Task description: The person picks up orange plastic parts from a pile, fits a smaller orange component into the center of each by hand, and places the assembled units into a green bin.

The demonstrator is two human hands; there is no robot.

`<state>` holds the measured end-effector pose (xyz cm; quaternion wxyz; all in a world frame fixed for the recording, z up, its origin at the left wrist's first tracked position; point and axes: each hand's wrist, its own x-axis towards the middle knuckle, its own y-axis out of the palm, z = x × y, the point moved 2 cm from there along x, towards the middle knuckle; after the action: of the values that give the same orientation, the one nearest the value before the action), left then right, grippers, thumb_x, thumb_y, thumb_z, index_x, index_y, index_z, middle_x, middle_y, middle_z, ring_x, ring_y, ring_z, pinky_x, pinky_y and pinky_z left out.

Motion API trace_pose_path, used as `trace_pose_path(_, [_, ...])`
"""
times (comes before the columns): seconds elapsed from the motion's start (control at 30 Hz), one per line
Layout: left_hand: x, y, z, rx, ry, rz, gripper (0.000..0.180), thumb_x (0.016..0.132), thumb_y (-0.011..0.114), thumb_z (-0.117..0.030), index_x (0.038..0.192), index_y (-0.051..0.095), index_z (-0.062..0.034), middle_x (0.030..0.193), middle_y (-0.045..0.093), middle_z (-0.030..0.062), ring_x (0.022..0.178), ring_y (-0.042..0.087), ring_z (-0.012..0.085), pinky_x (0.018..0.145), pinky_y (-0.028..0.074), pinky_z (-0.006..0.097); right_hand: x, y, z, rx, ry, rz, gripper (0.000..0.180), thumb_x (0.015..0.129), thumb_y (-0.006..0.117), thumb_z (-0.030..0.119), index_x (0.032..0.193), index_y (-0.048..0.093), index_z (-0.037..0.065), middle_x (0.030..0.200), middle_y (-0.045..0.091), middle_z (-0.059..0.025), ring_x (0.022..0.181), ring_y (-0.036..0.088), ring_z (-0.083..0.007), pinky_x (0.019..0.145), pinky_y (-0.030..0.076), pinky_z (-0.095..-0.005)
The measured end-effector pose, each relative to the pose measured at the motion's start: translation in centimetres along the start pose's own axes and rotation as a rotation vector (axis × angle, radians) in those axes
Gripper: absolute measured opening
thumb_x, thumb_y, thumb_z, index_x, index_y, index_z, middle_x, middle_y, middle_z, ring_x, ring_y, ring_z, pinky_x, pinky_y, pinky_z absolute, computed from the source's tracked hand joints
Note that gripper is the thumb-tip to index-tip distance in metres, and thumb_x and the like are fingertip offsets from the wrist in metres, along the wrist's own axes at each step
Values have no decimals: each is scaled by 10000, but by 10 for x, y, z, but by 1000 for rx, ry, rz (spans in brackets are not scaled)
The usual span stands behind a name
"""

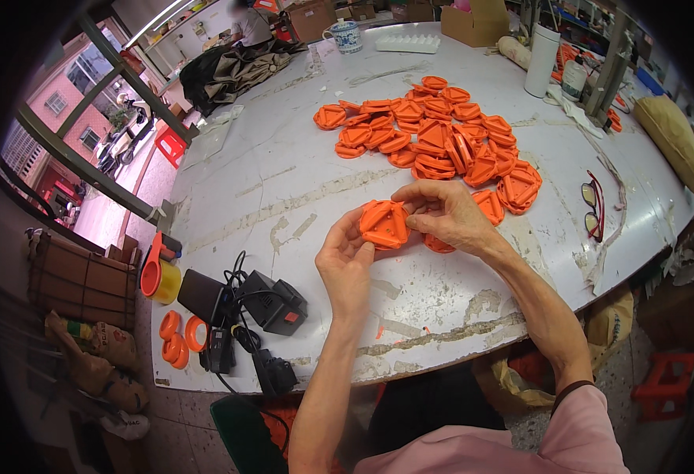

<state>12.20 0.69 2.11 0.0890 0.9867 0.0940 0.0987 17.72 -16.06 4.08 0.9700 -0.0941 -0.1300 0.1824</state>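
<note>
Between my two hands, above the white table, is an orange plastic part (385, 224), roundish with a raised triangular frame on its face. My left hand (345, 251) grips it from the left and below, with the thumb at its lower edge. The fingers of my right hand (446, 212) are closed on its right edge in a pinch. Just beyond the hands spreads a heap of similar orange parts (434, 134). A few of them lie close by my right hand, partly hidden behind it.
Black power adapters with cables (272, 304) sit at the table's front left, beside orange rings (175, 347) and a yellow tape roll (161, 280). Red-framed glasses (593, 207) lie at right. Farther back stand a white bottle (542, 62), a patterned mug (345, 36) and a cardboard box (475, 24). One person sits beyond.
</note>
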Motion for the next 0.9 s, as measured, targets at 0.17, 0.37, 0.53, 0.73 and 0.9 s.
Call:
trace_pose_path(0.17, [1, 1, -1, -29, -17, 7, 412, 804, 549, 105, 1212, 503, 63, 1092, 584, 127, 974, 591, 170, 833, 497, 265, 0, 0, 3, 45, 3, 18, 357, 707, 619, 23, 1059, 619, -39, 888, 630, -78, 776, 595, -107, 710, 500, -235])
trace_pose_path(0.37, [1, -2, 4, -40, -35, -15, 391, 822, 439, 136, 1201, 513, 69, 1110, 592, 156, 1001, 599, 194, 846, 522, 301, 0, 3, 1, 115, 67, 50, 363, 712, 625, 26, 1069, 610, -39, 840, 619, -63, 745, 586, -94, 672, 492, -223])
trace_pose_path(0.53, [0, 3, -1, -95, -92, 14, 409, 834, 398, 121, 1229, 493, 68, 1156, 562, 173, 1008, 601, 222, 819, 544, 319, -2, 0, 2, 127, 101, 58, 368, 718, 625, 26, 1079, 598, -43, 810, 624, -50, 709, 584, -91, 630, 483, -217])
trace_pose_path(0.73, [0, 7, -3, -102, -108, 38, 405, 843, 399, 106, 1236, 489, 64, 1162, 558, 165, 999, 605, 212, 793, 551, 302, -3, -3, 4, 154, 119, 64, 371, 724, 628, 36, 1084, 591, -48, 822, 635, -66, 730, 598, -99, 627, 484, -217])
trace_pose_path(0.9, [-1, 5, -1, -75, -87, 44, 395, 852, 415, 94, 1237, 491, 55, 1160, 562, 155, 1000, 603, 203, 788, 549, 296, 0, 0, -5, 158, 70, 64, 366, 728, 628, 49, 1079, 586, -47, 844, 638, -80, 708, 597, -100, 585, 482, -219])
